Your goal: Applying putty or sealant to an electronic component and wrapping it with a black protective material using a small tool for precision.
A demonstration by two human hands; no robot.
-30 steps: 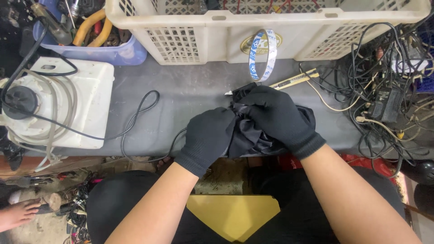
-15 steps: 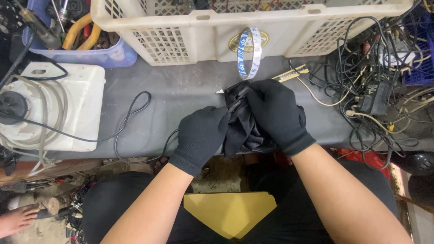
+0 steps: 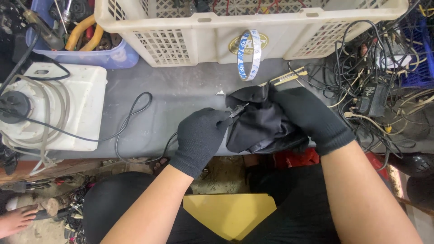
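Note:
Both my hands wear black gloves. My left hand pinches a small dark plug at the end of a thin black cable that loops left across the grey table. My right hand grips a crumpled black cloth pouch lying at the table's front edge. The plug tip touches the pouch's left side.
A cream perforated basket stands behind, with a blue-white tape ring leaning on it. A white plastic container with hoses sits at the left, a blue tub of tools behind it. Tangled cables and adapters crowd the right.
My left hand has come off the pouch and drawn left, now holding the cable's plug at the pouch's edge. My right hand shifted right while keeping hold of the cloth.

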